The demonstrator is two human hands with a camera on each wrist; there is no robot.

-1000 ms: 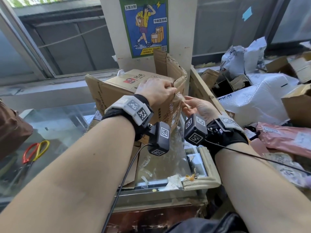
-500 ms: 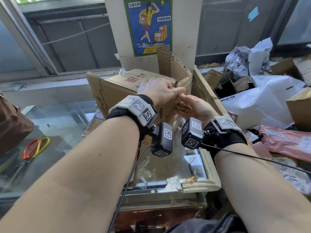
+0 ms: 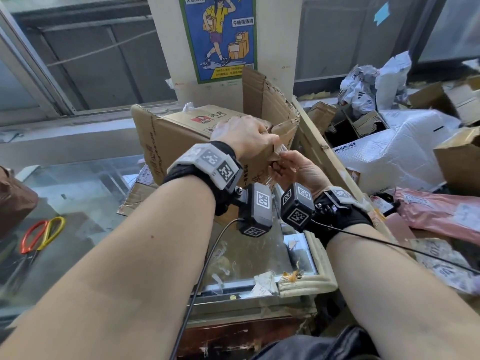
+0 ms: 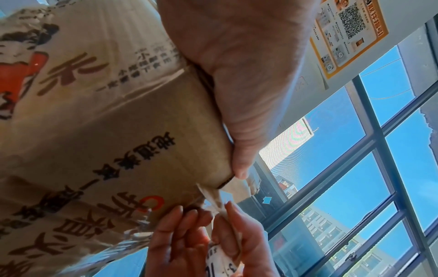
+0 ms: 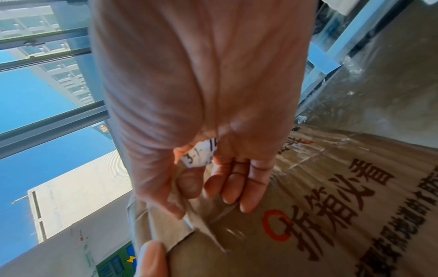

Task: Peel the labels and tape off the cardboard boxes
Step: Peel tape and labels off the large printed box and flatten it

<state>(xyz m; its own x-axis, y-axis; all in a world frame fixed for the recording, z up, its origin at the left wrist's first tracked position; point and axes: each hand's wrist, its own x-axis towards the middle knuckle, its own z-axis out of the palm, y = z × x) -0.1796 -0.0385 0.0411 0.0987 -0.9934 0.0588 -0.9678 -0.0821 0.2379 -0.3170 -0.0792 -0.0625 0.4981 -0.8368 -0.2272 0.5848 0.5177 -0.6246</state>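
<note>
Two hands meet at the right edge of one brown corrugated cardboard box (image 3: 179, 131), which stands on the glass worktop (image 3: 78, 183) at about 12 o'clock from the person. The left hand (image 3: 244, 137) grips the upper corner of the box, the fingers curled over the edge and the thumb pressed on the printed side. The right hand (image 3: 296, 170), just below it, pinches a thin strip of clear glossy tape (image 4: 213, 198) between thumb and forefinger; the strip is partly lifted from the corner and carries a crumpled piece of white printed label (image 5: 200, 154) inside the palm. The box has torn, bent flaps and dark printed characters. At 9 o'clock lie scissors (image 3: 41, 235) with red and yellow loop handles. At 2 o'clock is a heap of white bubble mailers (image 3: 389, 154).
</note>
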